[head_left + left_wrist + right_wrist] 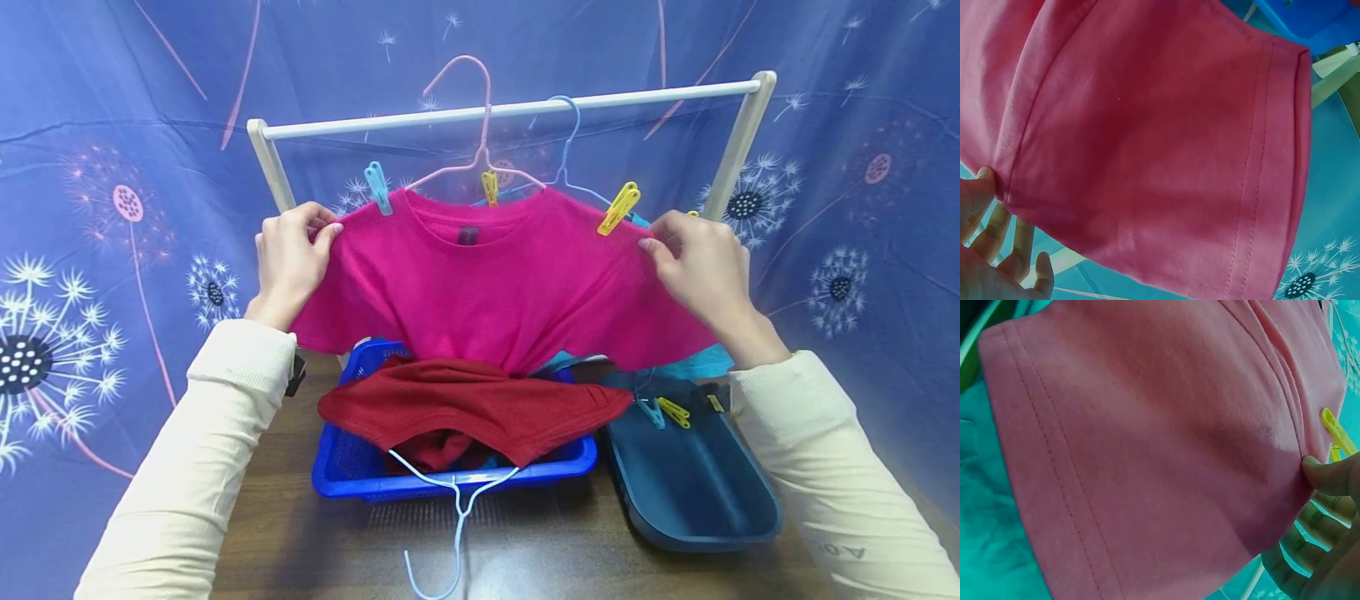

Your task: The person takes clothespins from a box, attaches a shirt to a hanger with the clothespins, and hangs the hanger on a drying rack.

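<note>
A bright pink T-shirt (480, 283) hangs on a pink hanger (483, 125) in front of the rack. A blue clothespin (378, 188) clips one shoulder and a yellow clothespin (618, 208) the other. My left hand (288, 258) pinches the shirt at the left shoulder seam between thumb and fingers. At the opposite shoulder my right hand (701, 267) pinches the cloth the same way. Both wrist views show a sleeve spreading out from the pinch, with the left hand (1000, 244) and right hand (1329, 519) at the seams.
Behind stands a rack with a white bar (322, 127), carrying a blue hanger (573, 137). A red garment (480, 400) on a light blue hanger (459, 517) lies over a blue basket (330, 479). Loose clothespins (673, 412) lie in a dark tray (697, 500) at right.
</note>
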`<state>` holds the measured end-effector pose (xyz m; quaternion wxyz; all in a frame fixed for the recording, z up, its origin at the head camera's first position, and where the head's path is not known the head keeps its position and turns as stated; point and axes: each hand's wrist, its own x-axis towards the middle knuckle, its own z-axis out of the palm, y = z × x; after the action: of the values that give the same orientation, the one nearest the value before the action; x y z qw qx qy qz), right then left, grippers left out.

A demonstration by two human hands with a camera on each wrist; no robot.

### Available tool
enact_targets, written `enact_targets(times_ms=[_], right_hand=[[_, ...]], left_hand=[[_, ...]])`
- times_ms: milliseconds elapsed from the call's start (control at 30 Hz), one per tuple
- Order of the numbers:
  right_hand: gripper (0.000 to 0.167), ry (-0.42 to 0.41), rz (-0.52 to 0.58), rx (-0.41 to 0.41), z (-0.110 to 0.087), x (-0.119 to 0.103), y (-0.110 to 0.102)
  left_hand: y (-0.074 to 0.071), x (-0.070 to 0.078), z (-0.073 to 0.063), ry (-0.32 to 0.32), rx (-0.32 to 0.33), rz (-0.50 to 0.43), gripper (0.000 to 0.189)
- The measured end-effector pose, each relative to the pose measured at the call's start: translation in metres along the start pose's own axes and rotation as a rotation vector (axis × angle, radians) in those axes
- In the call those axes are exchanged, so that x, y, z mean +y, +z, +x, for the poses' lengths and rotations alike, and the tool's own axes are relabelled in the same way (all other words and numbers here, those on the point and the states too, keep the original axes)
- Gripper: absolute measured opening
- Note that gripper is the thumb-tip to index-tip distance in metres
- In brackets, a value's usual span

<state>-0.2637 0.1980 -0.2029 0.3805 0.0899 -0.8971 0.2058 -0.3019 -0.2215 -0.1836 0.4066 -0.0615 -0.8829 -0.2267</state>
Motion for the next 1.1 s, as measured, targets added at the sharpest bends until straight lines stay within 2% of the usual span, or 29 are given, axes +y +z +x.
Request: enact_targets(times_ms=[200,500,767,967,1100], right_hand=[[0.021,0.021,0.0,0.013,0.005,0.0,-0.003],[0.022,0.047,-0.011,-0.033,0.007,-0.001,-0.002],[0.025,0.046,-0.023,-0.043,0.007,0.002,0.0],[0.023,0.044,-0.023,-0.045,0.004,0.006,0.003],[0.021,0.035,-0.021,-0.042,0.001,0.007,0.006]], left_hand=[[0.005,0.005,0.01,-0.033,-0.024,0.009,0.016],[0.013,0.004,0.018,-0.057,-0.087,0.051,0.018],[0.017,0.006,0.02,-0.077,-0.15,0.083,0.019],[0.023,0.006,0.019,-0.081,-0.171,0.094,0.018],[0.027,0.005,0.017,-0.108,-0.185,0.086,0.018]])
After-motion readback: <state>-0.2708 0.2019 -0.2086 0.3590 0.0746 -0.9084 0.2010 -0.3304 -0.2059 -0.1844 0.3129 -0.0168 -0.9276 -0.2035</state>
